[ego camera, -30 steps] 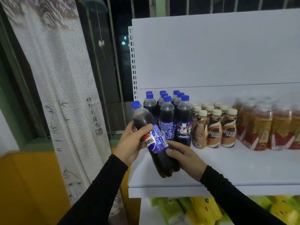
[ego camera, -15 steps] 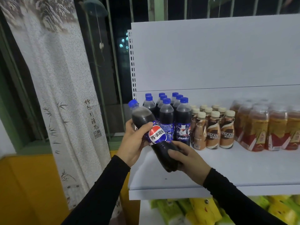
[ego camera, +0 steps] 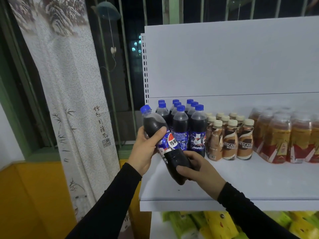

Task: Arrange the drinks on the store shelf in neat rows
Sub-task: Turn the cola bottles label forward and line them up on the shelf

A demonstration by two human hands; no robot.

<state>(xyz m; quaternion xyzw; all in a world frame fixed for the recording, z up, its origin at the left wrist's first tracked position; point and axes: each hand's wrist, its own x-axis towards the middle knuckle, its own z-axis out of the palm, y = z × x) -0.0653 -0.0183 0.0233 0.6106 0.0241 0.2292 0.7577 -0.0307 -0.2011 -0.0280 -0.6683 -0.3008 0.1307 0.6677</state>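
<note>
- Since a second ago, the cola bottle (ego camera: 165, 144) in my hands has turned so the round logo faces more to the right, and its base sits higher above the shelf (ego camera: 241, 187).
- Left of the shelf hangs a pale curtain (ego camera: 69, 100) with ink bamboo and writing.
- My left hand (ego camera: 145, 152) grips the bottle's upper body, thumb across the front, blue cap tilted up and left.
- My right hand (ego camera: 200, 169) grips its base, fingers curled round it.
- Behind the held bottle, upright cola bottles (ego camera: 183, 125) stand in rows at the shelf's left end.
- Just beside them stand small coffee bottles (ego camera: 229, 138) with cream caps.
- Further right are wrapped amber tea bottles (ego camera: 283, 137), blurred.
- Below the shelf lie yellow and green packets (ego camera: 207, 225).
</note>
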